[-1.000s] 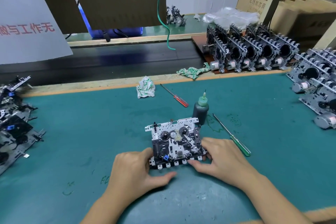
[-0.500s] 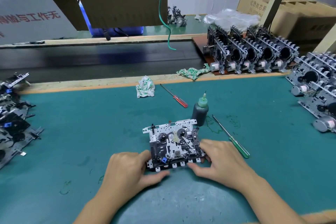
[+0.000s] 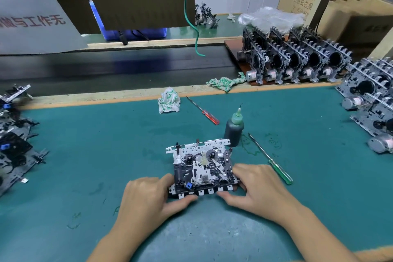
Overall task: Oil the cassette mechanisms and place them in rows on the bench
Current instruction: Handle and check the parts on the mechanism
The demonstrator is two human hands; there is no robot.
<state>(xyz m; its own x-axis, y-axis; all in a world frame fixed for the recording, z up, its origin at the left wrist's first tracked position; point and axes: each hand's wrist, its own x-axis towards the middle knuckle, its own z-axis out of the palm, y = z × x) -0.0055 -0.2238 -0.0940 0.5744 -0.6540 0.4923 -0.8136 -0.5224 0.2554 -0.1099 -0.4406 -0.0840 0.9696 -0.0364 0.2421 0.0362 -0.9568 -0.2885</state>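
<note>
Gripped at centre: cassette mechanism [image 3: 202,166], left hand [image 3: 148,195] and right hand [image 3: 257,189] fingers clamped on its sides; oil bottle [image 3: 234,130] at 1 o'clock.

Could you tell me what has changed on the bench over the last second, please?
Almost nothing: both hands keep hold of the cassette mechanism, left hand at its near-left corner, right hand at its near-right. It has not been lifted or let go. The oil bottle and both screwdrivers stayed put.
</note>
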